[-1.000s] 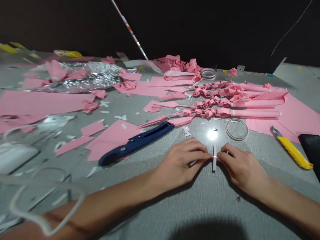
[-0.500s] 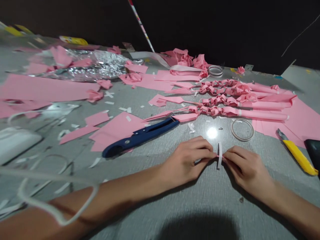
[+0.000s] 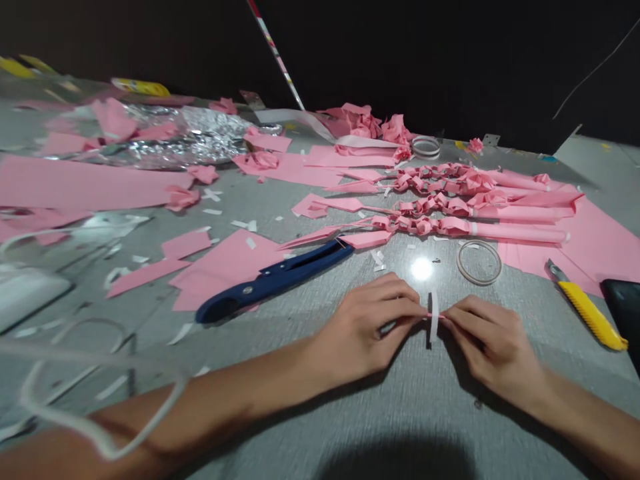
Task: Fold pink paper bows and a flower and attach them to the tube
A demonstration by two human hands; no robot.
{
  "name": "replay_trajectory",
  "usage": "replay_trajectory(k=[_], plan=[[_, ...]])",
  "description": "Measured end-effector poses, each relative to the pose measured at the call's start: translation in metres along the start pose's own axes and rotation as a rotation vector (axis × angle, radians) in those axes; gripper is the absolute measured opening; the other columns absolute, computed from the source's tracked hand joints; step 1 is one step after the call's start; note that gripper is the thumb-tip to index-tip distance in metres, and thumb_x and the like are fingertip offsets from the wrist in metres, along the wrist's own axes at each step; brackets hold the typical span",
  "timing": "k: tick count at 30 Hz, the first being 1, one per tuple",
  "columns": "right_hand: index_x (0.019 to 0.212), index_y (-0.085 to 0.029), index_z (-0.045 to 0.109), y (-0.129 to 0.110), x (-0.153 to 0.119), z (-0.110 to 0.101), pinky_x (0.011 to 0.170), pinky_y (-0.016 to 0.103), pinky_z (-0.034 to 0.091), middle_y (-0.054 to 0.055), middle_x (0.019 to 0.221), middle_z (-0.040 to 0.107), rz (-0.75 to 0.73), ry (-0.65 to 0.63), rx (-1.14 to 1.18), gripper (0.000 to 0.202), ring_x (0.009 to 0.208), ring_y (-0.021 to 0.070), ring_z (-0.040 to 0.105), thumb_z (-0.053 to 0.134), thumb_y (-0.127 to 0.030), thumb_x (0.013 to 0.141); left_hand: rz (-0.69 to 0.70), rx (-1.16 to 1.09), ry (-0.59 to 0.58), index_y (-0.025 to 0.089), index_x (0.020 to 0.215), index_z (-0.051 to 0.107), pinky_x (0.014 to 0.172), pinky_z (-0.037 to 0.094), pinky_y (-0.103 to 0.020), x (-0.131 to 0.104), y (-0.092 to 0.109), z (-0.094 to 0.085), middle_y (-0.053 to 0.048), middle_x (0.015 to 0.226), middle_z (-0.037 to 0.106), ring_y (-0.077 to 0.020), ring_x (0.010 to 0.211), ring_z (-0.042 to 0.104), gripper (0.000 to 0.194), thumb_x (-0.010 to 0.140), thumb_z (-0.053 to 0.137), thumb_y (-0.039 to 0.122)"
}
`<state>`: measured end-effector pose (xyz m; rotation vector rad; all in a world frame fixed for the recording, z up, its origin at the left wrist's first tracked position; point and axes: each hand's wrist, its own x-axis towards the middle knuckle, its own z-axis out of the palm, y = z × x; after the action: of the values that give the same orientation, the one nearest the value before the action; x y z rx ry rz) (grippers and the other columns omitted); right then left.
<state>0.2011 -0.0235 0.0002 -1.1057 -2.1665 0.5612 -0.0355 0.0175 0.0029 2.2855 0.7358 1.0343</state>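
My left hand (image 3: 367,327) pinches one end of a thin pink paper piece (image 3: 441,317) between thumb and fingertips. From the other side, my right hand (image 3: 493,340) pinches the opposite end, its fingers closed. A narrow white strip (image 3: 434,319), perhaps tape, stands crosswise on the pink piece in the gap between my fingertips. Most of the pink piece is hidden by my fingers. Just beyond my hands lie a flat ring of tape (image 3: 479,263) and a few white scraps. Dark blue-handled scissors or cutters (image 3: 275,280) rest to the left, their exact kind unclear.
Several pink paper chains with rolled ends (image 3: 520,231) lie across the grey table (image 3: 380,427). A yellow box cutter (image 3: 590,313) and a dark object (image 3: 623,313) are at right. Pink sheets (image 3: 95,183), crinkled silver foil (image 3: 200,137) and a white cable (image 3: 165,407) occupy the left.
The view has shifted slightly, moving everything a little leftward. The white strip's angle has changed a bit between my fingers; both hands keep their pinch.
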Motion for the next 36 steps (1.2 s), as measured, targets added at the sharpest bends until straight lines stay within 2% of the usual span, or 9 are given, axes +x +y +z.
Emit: replay_trajectory(k=[3, 6, 11, 18, 22, 26, 29, 34, 36], plan=[[0.101, -0.016, 0.077, -0.002, -0.002, 0.001, 0.063, 0.029, 0.049, 0.005, 0.084, 0.07, 0.008, -0.001, -0.004, 0.026, 0.07, 0.0155, 0.064, 0.053, -0.015, 0.111, -0.052, -0.011, 0.01, 0.019, 0.106, 0.075, 0.085, 0.054, -0.035, 0.0, 0.004, 0.0, -0.005, 0.098, 0.074, -0.0198, 0.092, 0.065, 0.008, 0.1, 0.07, 0.017], [0.099, -0.016, 0.077, -0.005, -0.002, 0.002, 0.061, 0.028, 0.047, 0.004, 0.082, 0.068, -0.019, 0.01, -0.01, 0.025, 0.068, 0.0151, 0.062, 0.054, -0.016, 0.111, -0.008, 0.074, 0.055, 0.02, 0.104, 0.073, 0.087, 0.049, -0.038, -0.002, 0.007, 0.003, -0.006, 0.101, 0.072, -0.0214, 0.094, 0.062, 0.005, 0.1, 0.073, 0.023], [0.099, -0.016, 0.077, -0.009, -0.002, 0.006, 0.059, 0.028, 0.046, 0.004, 0.079, 0.067, -0.041, 0.019, -0.003, 0.028, 0.066, 0.0143, 0.06, 0.053, -0.016, 0.112, 0.067, 0.212, 0.035, 0.02, 0.102, 0.072, 0.086, 0.048, -0.037, -0.004, 0.006, 0.007, -0.004, 0.098, 0.072, -0.0209, 0.092, 0.064, 0.003, 0.103, 0.07, 0.022], [0.1, -0.017, 0.078, -0.011, -0.002, 0.006, 0.061, 0.029, 0.048, 0.005, 0.081, 0.069, -0.006, 0.032, 0.051, 0.027, 0.067, 0.0151, 0.061, 0.054, -0.017, 0.111, 0.117, 0.268, 0.036, 0.021, 0.106, 0.069, 0.083, 0.048, -0.036, -0.005, 0.002, 0.006, -0.004, 0.099, 0.072, -0.0204, 0.09, 0.062, 0.002, 0.105, 0.067, 0.021], [0.101, -0.017, 0.08, -0.014, 0.0, 0.005, 0.064, 0.029, 0.052, 0.006, 0.085, 0.073, 0.054, 0.063, 0.161, 0.026, 0.07, 0.0153, 0.066, 0.056, -0.017, 0.11, 0.109, 0.288, 0.043, 0.022, 0.118, 0.065, 0.086, 0.049, -0.037, -0.005, 0.004, 0.004, -0.005, 0.107, 0.071, -0.0213, 0.096, 0.064, 0.015, 0.104, 0.069, 0.022], [0.085, -0.019, 0.079, -0.017, 0.007, 0.001, 0.058, 0.028, 0.047, 0.002, 0.074, 0.071, 0.276, 0.095, 0.319, 0.027, 0.065, 0.0148, 0.063, 0.065, -0.025, 0.106, 0.092, 0.325, 0.142, 0.024, 0.123, 0.062, 0.094, 0.052, -0.038, -0.005, 0.007, 0.002, -0.007, 0.119, 0.065, -0.023, 0.107, 0.064, 0.023, 0.102, 0.073, 0.024], [0.075, -0.019, 0.077, -0.018, 0.011, -0.003, 0.051, 0.026, 0.041, 0.0, 0.066, 0.066, 0.409, 0.091, 0.413, 0.033, 0.058, 0.0135, 0.057, 0.066, -0.03, 0.104, 0.091, 0.295, 0.239, 0.024, 0.117, 0.061, 0.093, 0.054, -0.037, -0.006, 0.01, 0.002, -0.006, 0.116, 0.06, -0.0215, 0.105, 0.062, 0.022, 0.1, 0.075, 0.025], [0.074, -0.02, 0.076, -0.023, 0.009, -0.002, 0.054, 0.026, 0.044, -0.001, 0.065, 0.064, 0.351, 0.201, 0.373, 0.032, 0.059, 0.0138, 0.057, 0.067, -0.028, 0.103, -0.052, 0.153, 0.329, 0.023, 0.098, 0.056, 0.081, 0.053, -0.032, -0.008, 0.013, 0.005, -0.002, 0.101, 0.056, -0.0183, 0.091, 0.058, 0.022, 0.1, 0.075, 0.032], [0.081, -0.021, 0.079, -0.024, 0.006, 0.001, 0.058, 0.026, 0.048, 0.0, 0.072, 0.069, 0.275, 0.254, 0.333, 0.025, 0.063, 0.0142, 0.062, 0.067, -0.024, 0.104, -0.022, 0.177, 0.35, 0.023, 0.098, 0.058, 0.079, 0.051, -0.032, -0.009, 0.014, 0.005, -0.002, 0.1, 0.056, -0.0182, 0.089, 0.056, 0.021, 0.099, 0.077, 0.031]])
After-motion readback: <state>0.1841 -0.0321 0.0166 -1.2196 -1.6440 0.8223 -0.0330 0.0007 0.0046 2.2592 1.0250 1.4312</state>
